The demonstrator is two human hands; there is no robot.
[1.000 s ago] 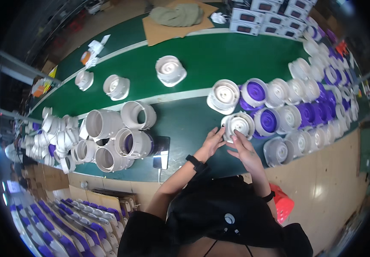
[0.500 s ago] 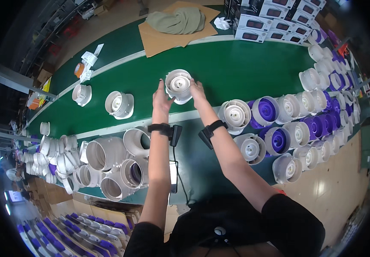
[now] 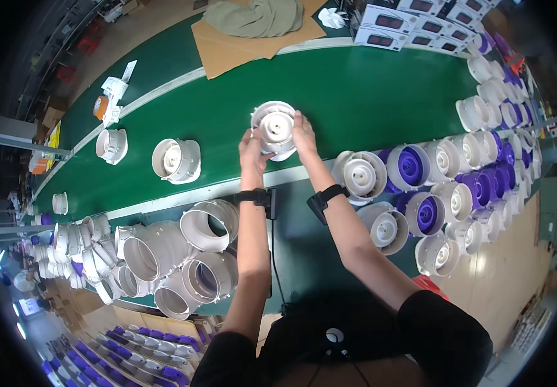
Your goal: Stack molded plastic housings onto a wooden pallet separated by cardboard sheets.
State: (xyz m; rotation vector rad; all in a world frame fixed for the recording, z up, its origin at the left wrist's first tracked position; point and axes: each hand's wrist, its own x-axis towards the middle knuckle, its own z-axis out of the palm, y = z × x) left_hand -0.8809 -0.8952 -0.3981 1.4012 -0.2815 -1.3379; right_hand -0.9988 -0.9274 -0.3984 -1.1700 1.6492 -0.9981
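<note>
A white round plastic housing (image 3: 276,126) with a ringed hub inside sits on the green belt in front of me. My left hand (image 3: 252,151) grips its near left side, the thumb at the base. Around its right side curl the fingers of my right hand (image 3: 303,134). Both hands are closed on this one part, and its underside is hidden. To the left, on the same belt, stand a second white housing (image 3: 176,160) and, farther off, a third (image 3: 111,146).
White and purple housings (image 3: 409,166) stand in rows at right. Empty white rings (image 3: 151,253) are heaped at near left. Cardboard with a folded cloth (image 3: 252,18) lies at the far side, beside stacked boxes (image 3: 381,37). An orange tape roll (image 3: 100,107) rests at far left.
My left hand has shifted in closer against the housing, and its fingers are more bent. My right hand stays on the right side. The whole view has tilted slightly.
</note>
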